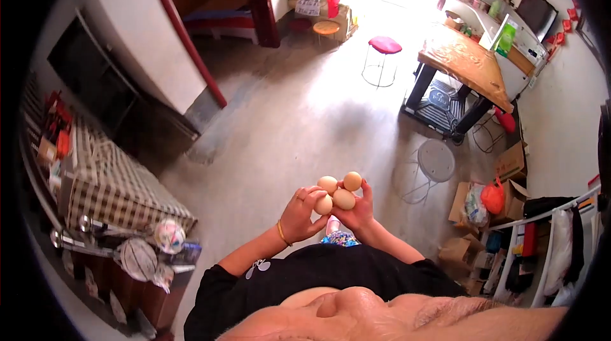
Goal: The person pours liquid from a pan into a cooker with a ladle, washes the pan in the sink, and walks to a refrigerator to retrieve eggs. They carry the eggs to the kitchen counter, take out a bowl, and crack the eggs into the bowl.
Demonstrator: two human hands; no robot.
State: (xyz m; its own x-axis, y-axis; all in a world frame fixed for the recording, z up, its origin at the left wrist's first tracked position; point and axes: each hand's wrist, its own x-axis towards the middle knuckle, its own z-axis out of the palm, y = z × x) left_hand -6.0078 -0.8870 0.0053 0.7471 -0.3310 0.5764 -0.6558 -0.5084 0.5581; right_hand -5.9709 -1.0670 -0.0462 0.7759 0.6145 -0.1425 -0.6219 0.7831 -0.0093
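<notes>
A table (468, 64) stood ahead to the right, checked cloth (127, 182) lay to the left, and a grey stool (436, 160) stood nearer. The left hand (298, 217) and right hand (358, 212) curled around four clustered eggs (344, 199) before the black shirt (331, 268); their near-round outlines left long axes and pointing unclear.

The person's hands, left (299, 217) and right (359, 212), meet over the grey floor (273, 150), together holding a cluster of four pale brown eggs (344, 199). A grey round stool (436, 161) stands ahead to the right, with a red-topped stool (385, 45) farther off. A checked cloth (121, 175) hangs at left, and cardboard boxes (459, 252) sit at right.
</notes>
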